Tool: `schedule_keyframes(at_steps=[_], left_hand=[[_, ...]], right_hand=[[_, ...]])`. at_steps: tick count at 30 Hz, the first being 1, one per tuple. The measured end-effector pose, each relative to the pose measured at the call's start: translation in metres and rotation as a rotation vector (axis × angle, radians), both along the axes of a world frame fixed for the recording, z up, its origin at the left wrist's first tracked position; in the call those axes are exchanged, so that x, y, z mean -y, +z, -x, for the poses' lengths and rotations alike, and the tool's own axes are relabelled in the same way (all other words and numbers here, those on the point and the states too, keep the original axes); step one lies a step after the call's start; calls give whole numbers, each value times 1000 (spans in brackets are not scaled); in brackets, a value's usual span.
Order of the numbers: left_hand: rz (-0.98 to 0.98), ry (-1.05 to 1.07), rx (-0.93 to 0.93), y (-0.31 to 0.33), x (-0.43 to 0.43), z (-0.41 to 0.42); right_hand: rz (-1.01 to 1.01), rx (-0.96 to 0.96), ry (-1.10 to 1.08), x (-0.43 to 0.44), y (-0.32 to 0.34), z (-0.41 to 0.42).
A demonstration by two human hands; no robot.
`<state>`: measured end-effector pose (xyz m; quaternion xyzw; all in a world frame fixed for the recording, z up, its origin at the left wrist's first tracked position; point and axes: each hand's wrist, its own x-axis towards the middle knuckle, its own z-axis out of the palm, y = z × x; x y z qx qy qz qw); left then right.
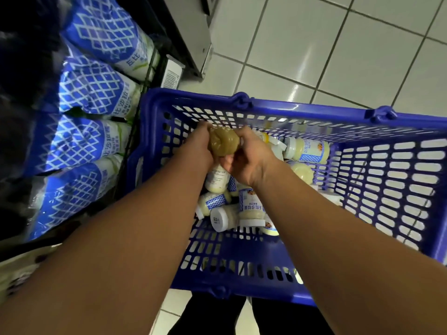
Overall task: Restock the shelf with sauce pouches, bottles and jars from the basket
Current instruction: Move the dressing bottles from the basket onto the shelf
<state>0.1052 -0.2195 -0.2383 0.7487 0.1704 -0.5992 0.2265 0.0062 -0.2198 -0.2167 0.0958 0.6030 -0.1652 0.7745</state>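
1. Both hands were closed on one brownish bottle (pixel 223 142) over the far part of the basket (pixel 314 294). The left hand (pixel 200 147) wrapped its left flank, and the right hand (pixel 246 157) cupped its right side and lower end.

2. The bottle's rounded bottom faced up at the onlooker, so its long axis ran roughly up and down, cap end pointing into the basket. The cap itself was hidden behind the fingers.

3. Neither hand was clearly the nearer; both touched the bottle. By my reckoning the left hand, on the side toward the shelf, was better placed to carry it across.

4. Just below the grip, nearer the person, lay a heap of pale bottles (pixel 217 176) on the basket floor, pointing every which way. One white-capped bottle (pixel 223 217) lay on its side at the near edge of the heap, and another pale bottle (pixel 306 148) lay to the right of the grip.

5. The shelf (pixel 154 68) stood to the left of the basket, touching or almost touching its left rim. Blue-and-white pouches (pixel 89 85) were packed there in a row.

6. The coming move, as I judged it, called for lifting the bottle clear of the left rim and turning it cap-up. Where on the shelf it belonged could not be seen.
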Motion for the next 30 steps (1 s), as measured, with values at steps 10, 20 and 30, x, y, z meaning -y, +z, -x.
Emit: schedule_keyframes(at_steps=[10,20,30], left_hand=[[148,-444,300,35,-38,19],[237,-274,-489,114,-104,18],[524,-202,-273,220,-98,59]], right_hand=[[41,19,194,-45,28,59],[193,61,288,-91,97,111],[510,-69,343,-97,226,125]])
